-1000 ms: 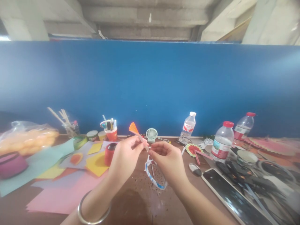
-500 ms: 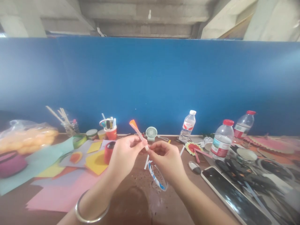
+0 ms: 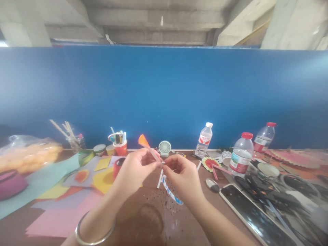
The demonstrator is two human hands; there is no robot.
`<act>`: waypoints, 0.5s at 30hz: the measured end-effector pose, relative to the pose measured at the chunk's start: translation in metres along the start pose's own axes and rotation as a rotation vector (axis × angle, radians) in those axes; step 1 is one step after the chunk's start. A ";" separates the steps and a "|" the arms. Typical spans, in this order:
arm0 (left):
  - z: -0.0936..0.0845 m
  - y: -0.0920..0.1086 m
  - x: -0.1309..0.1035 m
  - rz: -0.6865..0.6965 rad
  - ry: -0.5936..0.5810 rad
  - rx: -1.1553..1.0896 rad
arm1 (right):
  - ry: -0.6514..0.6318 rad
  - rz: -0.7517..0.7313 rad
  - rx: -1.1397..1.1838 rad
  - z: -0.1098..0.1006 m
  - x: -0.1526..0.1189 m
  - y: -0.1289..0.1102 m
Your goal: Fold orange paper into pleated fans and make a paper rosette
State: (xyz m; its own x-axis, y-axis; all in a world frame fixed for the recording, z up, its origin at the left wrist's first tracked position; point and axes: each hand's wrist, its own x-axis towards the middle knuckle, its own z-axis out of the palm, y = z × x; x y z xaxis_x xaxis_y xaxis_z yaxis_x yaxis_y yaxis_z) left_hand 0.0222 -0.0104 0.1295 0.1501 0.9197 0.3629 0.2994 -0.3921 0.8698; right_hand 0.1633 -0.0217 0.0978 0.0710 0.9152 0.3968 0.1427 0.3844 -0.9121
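Note:
My left hand pinches a narrow folded paper piece, pale pink along its stem with a flared orange top pointing up and left. The thumb and fingers of my right hand close at the lower end of that piece, touching or nearly touching the left fingertips. Something small and whitish shows between the two hands, too small to name. Below the right fingers is a thin blue-and-white ring that looks like a tape roll, partly hidden by the hand; I cannot tell whether the hand holds it.
Coloured paper sheets cover the left side, beside a red cup of pens. A small fan stands at the back. Rightward are a water bottle, a paper rosette, a phone and cluttered black tools.
The orange-topped paper piece has tilted further left and lower, and its orange end looks wider. The ring shows less of its far side. Both hands stay close together.

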 end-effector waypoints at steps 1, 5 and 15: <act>0.000 -0.001 0.000 0.000 0.019 0.009 | 0.003 -0.006 -0.003 0.000 0.000 -0.001; 0.002 0.000 -0.002 0.017 0.011 0.002 | 0.015 -0.062 -0.040 -0.001 -0.002 -0.002; -0.022 0.001 0.001 0.153 -0.278 -0.084 | 0.183 -0.757 -0.306 -0.016 0.006 0.009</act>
State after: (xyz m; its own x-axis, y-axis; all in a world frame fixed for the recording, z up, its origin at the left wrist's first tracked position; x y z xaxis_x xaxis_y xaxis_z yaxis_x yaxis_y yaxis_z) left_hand 0.0020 -0.0097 0.1380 0.4418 0.8046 0.3967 0.1761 -0.5114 0.8411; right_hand 0.1803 -0.0150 0.0939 0.0033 0.3791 0.9254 0.4765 0.8130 -0.3347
